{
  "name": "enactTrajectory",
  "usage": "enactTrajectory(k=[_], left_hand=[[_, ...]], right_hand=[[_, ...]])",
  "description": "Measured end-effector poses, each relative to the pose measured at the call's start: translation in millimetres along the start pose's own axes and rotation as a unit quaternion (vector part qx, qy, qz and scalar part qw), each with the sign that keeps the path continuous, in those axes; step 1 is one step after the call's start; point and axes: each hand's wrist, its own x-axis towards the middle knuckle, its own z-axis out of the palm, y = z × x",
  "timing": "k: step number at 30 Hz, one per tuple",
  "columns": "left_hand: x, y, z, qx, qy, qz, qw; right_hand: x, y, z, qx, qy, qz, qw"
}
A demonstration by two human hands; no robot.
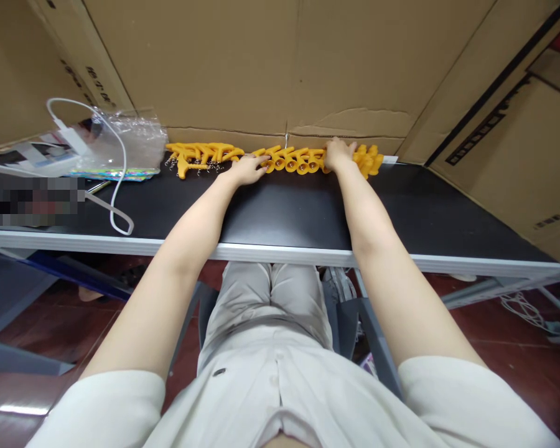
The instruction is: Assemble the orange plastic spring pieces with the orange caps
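Note:
A row of yellow plastic pieces with round cup-like ends (302, 163) lies along the back of the black table. My left hand (251, 170) rests at the left end of this row, its fingers stretched out and touching the pieces. Over the row's right end lies my right hand (340, 154), fingers apart and partly hiding the pieces beneath. Left of my left hand is a group of yellow pieces with thin metal springs (203, 152) sticking out. More yellow pieces (369, 160) are bunched just right of my right hand.
A cardboard wall (261, 68) stands directly behind the row, with another cardboard panel (508, 137) at the right. On the left are a clear plastic bag (135, 140) and a white cable (121, 186). The table's metal front edge (284, 252) runs below my forearms.

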Motion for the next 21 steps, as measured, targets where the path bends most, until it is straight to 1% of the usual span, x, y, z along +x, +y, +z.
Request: enactTrajectory(k=[2, 5, 7, 11, 14, 17, 21], left_hand=[[-4.4, 11.5, -1.0, 0.014, -0.024, -0.020, 0.999], [-9.2, 22.3, -2.0, 0.008, -0.039, -0.039, 0.998], [-9.1, 23.4, -0.3, -0.002, -0.043, -0.049, 0.998], [-4.9, 20.6, 5.0, -0.018, -0.036, -0.055, 0.998], [-4.1, 22.5, 5.6, -0.016, -0.038, -0.061, 0.997], [-5.0, 26.3, 4.4, -0.017, -0.052, -0.073, 0.996], [-3.5, 25.9, 6.3, -0.015, -0.052, -0.083, 0.995]], right_hand=[[1.7, -0.3, 0.1, 0.016, 0.007, 0.016, 1.000], [4.6, 0.7, 2.9, 0.029, -0.003, 0.033, 0.999], [5.3, 1.3, 5.7, 0.053, 0.003, 0.028, 0.998], [1.8, 0.2, 5.7, 0.093, 0.039, 0.010, 0.995], [-4.3, -0.7, -4.5, 0.062, 0.047, 0.007, 0.997], [-12.6, 1.0, -20.3, 0.022, 0.034, 0.004, 0.999], [-31.4, 5.1, -40.1, 0.021, -0.005, 0.044, 0.999]])
